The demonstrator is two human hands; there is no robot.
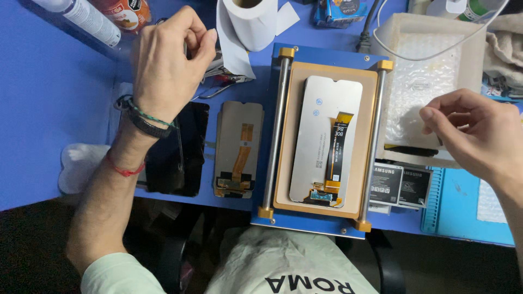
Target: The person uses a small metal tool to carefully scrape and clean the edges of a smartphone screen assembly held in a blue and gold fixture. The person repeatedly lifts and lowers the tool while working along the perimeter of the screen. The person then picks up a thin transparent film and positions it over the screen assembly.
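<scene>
My left hand (166, 65) hovers at the upper left with thumb and forefinger pinched on something thin and dark, seemingly a fine wire. A thin strand (180, 149) hangs below its wrist across a black phone screen (177, 149). My right hand (471, 130) is at the right with its fingertips pinched together and nothing visible in them. Between the hands, a white phone display (316, 136) lies back-up, with an orange flex cable, on the tan pad of a blue separator plate (327, 57) with two steel rails. A second display (238, 147) lies left of the plate.
A paper roll (248, 22) stands at the back, with a spray can (81, 19) at the far left. A white foam box (430, 81) sits to the right, with two black batteries (400, 185) in front. A white pad (81, 163) lies at the left table edge.
</scene>
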